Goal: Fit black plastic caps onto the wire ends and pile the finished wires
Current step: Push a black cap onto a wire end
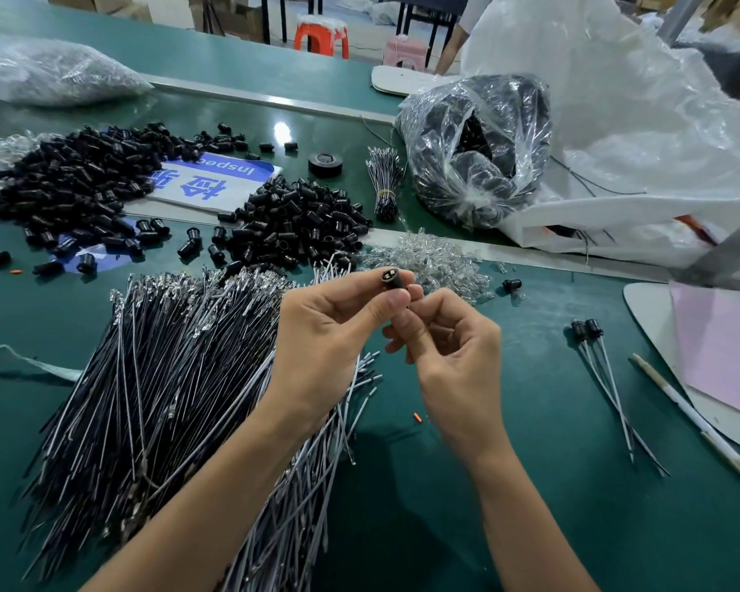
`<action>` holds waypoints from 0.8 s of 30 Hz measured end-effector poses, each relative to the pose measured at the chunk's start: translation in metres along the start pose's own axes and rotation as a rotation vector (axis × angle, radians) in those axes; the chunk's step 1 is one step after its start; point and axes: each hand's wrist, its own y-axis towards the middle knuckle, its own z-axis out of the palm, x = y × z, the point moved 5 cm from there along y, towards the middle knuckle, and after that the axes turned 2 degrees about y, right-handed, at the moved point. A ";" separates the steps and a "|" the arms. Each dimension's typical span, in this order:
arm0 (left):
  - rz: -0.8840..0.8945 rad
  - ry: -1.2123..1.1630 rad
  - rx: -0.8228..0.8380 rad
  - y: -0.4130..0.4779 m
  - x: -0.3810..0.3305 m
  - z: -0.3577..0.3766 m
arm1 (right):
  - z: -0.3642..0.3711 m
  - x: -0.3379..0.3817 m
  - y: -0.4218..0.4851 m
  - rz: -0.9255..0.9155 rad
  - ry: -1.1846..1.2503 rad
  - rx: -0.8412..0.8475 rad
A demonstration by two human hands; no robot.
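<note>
My left hand (334,331) pinches a black plastic cap (391,279) between thumb and fingers, its open end facing me with metal contacts visible inside. My right hand (445,339) closes right below the cap with its fingertips against the cap's back; whatever wire it holds is hidden by the fingers. A big heap of black and grey wires (159,386) lies under my left forearm. Loose black caps form two piles, one (300,220) at centre and another (69,181) at far left. Two finished capped wires (607,378) lie to the right on the green table (488,463).
Clear small parts (428,258) are heaped behind my hands. A plastic bag of black parts (475,151), a tied wire bundle (385,181), a tape roll (325,164) and a large white sack (637,134) stand further back. A pen (693,416) and pink paper (723,348) lie right.
</note>
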 end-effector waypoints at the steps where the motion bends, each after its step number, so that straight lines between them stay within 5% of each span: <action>1: 0.005 0.004 0.006 0.000 0.000 0.000 | 0.000 0.000 0.000 -0.006 -0.003 0.000; 15: 0.032 0.046 0.003 -0.001 0.000 -0.005 | 0.005 0.004 -0.004 -0.113 -0.182 -0.001; 24: 0.130 0.141 0.103 -0.001 -0.011 0.000 | -0.003 0.005 -0.003 -0.096 -0.002 -0.004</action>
